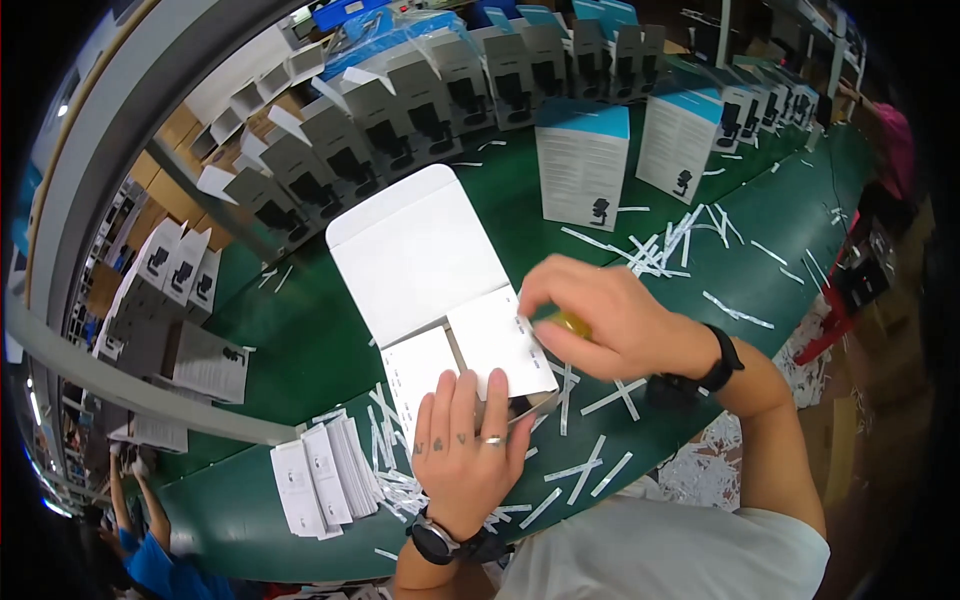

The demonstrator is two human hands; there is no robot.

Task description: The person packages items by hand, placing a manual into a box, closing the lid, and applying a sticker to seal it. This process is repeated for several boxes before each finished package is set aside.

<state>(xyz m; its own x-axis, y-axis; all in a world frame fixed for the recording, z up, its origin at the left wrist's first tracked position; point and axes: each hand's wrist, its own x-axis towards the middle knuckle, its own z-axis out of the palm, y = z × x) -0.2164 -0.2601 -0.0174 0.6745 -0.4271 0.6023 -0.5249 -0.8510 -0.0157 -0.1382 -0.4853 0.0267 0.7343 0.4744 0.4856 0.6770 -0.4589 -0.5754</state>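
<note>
Shows an open white box (442, 302) in the middle of the green table (300, 330), set askew, with a broad, plain lid (420, 235) tipped back toward the far left and rounded at its far corners. Has two white panels (500, 345) across the opening, left and right, a narrow gap between them, faint small print near the edges, and a dark thing (520, 405) at the near right corner. Carries the left hand (465, 455) palm down on the panels' near part, fingers slightly spread. Meets, at the right edge, the right hand (610, 320), curled around a small yellow thing (572, 324); cannot tell whether touching. Lies among scattered white strips (650, 258).
</note>
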